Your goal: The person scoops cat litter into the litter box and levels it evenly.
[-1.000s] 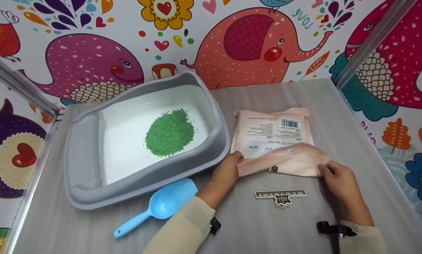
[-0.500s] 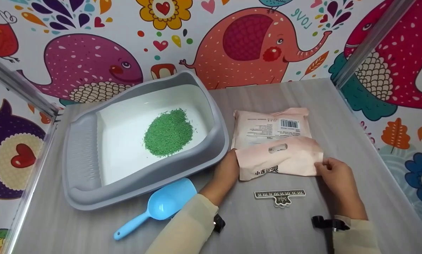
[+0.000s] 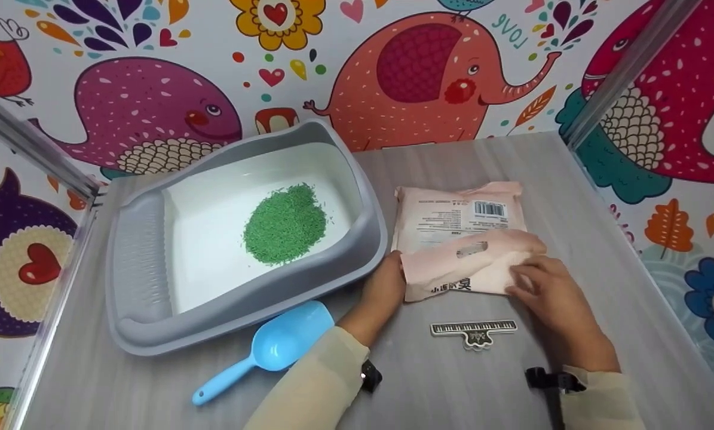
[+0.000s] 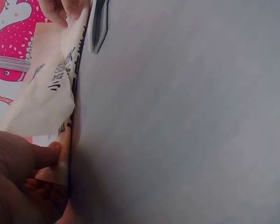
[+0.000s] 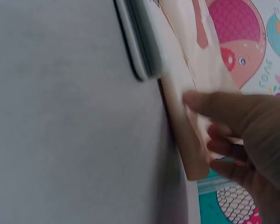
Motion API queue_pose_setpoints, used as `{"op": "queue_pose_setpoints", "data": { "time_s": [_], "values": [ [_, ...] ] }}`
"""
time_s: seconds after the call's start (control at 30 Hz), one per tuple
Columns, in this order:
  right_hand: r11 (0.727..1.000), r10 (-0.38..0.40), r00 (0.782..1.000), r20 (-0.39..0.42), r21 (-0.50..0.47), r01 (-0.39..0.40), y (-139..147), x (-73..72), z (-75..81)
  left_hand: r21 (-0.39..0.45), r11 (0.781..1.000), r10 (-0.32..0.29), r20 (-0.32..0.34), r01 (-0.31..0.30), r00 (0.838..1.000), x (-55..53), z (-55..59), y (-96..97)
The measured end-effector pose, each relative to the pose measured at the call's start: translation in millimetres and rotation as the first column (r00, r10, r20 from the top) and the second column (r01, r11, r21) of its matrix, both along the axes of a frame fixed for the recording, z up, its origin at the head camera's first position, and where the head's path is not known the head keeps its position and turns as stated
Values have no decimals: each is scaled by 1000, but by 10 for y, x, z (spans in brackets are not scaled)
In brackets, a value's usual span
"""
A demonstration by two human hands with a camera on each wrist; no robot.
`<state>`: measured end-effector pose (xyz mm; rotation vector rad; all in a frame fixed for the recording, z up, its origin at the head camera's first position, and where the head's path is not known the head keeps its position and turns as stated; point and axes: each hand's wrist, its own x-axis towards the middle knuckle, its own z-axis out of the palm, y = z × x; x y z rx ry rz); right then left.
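Note:
A pink printed bag lies on the table, its near end folded over into a flap with an oval handle hole. My left hand pinches the flap's left corner; in the left wrist view the thumb lies on the bag, fingers curled beneath. At the flap's right side is my right hand, thumb and fingers apart and loosely bent. In the right wrist view its thumb tip is at the bag's folded edge, blurred; contact is unclear. A bulldog clip with a piano-key pattern lies just in front of the bag.
To the left stands a grey litter tray with a white floor and a heap of green pellets. A blue scoop lies in front of it, beside my left forearm. Patterned walls border the grey table.
The flap has been folded over further, showing its handle hole. My right hand has let go of the right corner and shifted left along the flap. My left hand keeps its hold.

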<state>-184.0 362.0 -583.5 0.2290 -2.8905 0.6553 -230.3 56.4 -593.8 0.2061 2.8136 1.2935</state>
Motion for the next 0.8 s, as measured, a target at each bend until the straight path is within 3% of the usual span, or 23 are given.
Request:
{"op": "queue_pose_setpoints", "data": {
  "time_s": [0.13, 0.27, 0.37, 0.6, 0.73, 0.8],
  "values": [
    [988, 143, 989, 26, 61, -144, -75, -39, -11, 25, 1000, 5, 13, -6, 1000, 8, 19, -1],
    [977, 187, 976, 112, 82, -197, -131, -51, 7, 34, 999, 5, 14, -6, 1000, 17, 51, 1],
    [967, 218, 970, 106, 111, -230, -155, -63, 6, 16, 1000, 11, 22, -12, 1000, 15, 72, 7],
    [957, 231, 970, 70, 164, -240, -180, -90, -19, 52, 999, -12, 54, 9, 998, 21, 111, 15],
    [956, 213, 972, 95, 183, -227, -186, -99, -1, 79, 997, -13, 10, 12, 1000, 81, 163, 31],
    [956, 206, 972, 112, 190, -224, -187, -100, 13, 50, 999, -3, -25, 4, 1000, 132, 193, 56]
  ]
}}
